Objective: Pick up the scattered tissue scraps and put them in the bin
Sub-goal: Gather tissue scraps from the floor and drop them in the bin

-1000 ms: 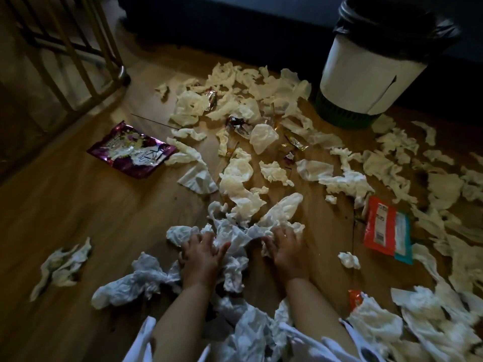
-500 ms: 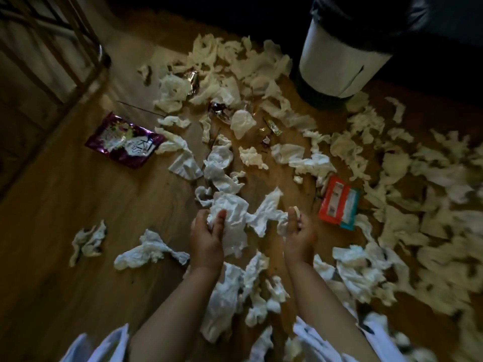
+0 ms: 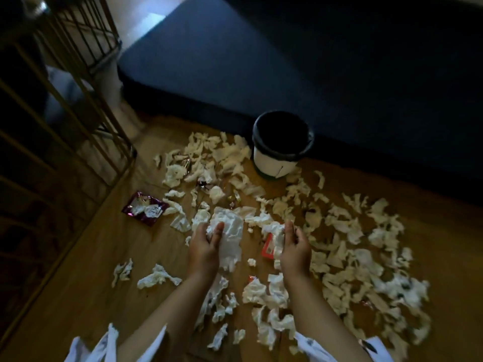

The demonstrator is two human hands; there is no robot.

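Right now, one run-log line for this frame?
stage: gathered, not yet binned | left hand: grips tissue wad | right hand: grips tissue clump | bin: upright, ahead | floor: many scraps lying

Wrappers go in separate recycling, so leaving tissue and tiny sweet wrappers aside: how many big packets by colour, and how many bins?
Purple packet: 1
Red packet: 1
Bin: 1
Total: 3
Smaller red bits among the tissue scraps are too hidden to count.
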